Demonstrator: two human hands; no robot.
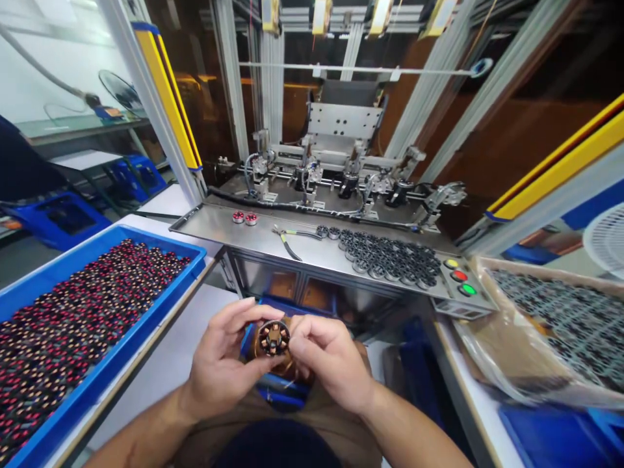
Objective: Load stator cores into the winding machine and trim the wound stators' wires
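Your left hand [221,364] is turned palm inward, thumb under and fingers arched over the top, gripping a small round black part with copper-coloured windings [273,338]. That part is in the air before your lap, short of the front edge of the long bare-metal ledge [214,224]. Your right hand [334,357] is bent in from the other side, fingers curled and thumb near the forefinger, at the part's right rim; you cannot tell whether those fingertips pinch anything (a fine wire would be lost there). Your fingers cover some of the rim, and its underside is hidden.

On the ledge, two red-and-silver round parts [244,218] sit near the left end, pliers with black and yellow-green handles [291,246] lie further right, and many black ring-shaped parts [390,257] crowd the right half up to the front edge. Your forearms are cut off below, as is the blue plastic tray [197,253] at left.
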